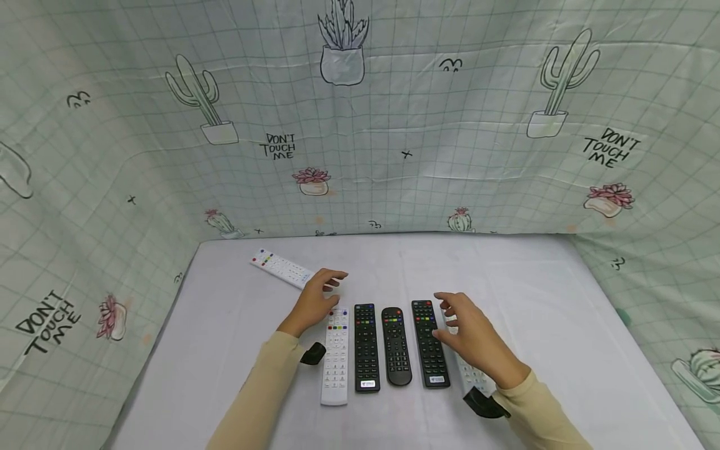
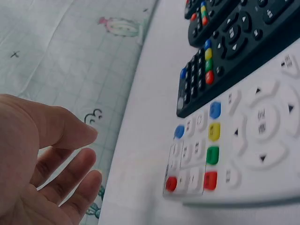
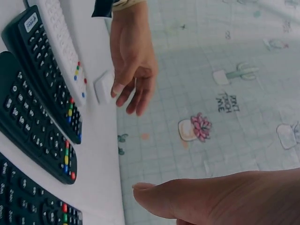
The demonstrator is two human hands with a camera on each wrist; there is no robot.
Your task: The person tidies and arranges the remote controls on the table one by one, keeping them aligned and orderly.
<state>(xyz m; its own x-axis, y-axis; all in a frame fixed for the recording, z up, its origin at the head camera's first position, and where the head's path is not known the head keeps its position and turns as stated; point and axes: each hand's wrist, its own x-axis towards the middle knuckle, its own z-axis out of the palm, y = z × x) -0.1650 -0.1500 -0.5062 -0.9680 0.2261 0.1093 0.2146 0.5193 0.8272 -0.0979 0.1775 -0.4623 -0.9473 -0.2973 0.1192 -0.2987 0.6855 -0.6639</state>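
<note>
My left hand hovers with loosely bent fingers and nothing in its grasp. Its thumb is near the top of a white remote control; a second white remote lies slanted behind it, one end hidden by the hand. To the right are a black remote, a rounded black remote and another black remote. Over a third white remote, which it partly covers, is my right hand, fingers bent and apart, holding nothing. In the right wrist view only its thumb shows clearly.
The remotes lie on a white-covered table. A pale grid-patterned cloth with cactus drawings hangs behind and along both sides. Black straps sit at the wrists.
</note>
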